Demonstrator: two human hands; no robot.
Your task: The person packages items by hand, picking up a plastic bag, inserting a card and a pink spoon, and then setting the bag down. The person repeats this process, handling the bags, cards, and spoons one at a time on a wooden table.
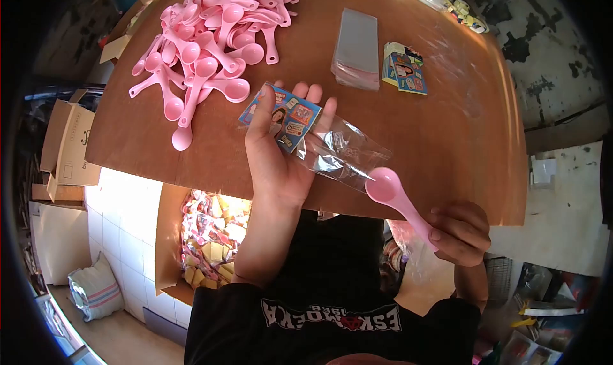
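My left hand (274, 154) is palm up over the table's near edge, thumb pressed on a printed card (285, 116) in the top of a clear plastic bag (351, 151). The bag stretches from the palm toward the right. My right hand (463, 234) pinches the handle end of a pink double-ended measuring spoon (402, 199). The spoon's larger bowl is right at the bag's open end. A heap of similar pink spoons (217, 42) lies on the left of the table.
On the wooden table (434, 148) lie a stack of clear bags (355, 49) and a pile of printed cards (405, 71). Below the near edge, an open cardboard box (167, 237) holds packed pieces. Another carton (73, 144) stands at left, with a white sack (96, 288) on the floor.
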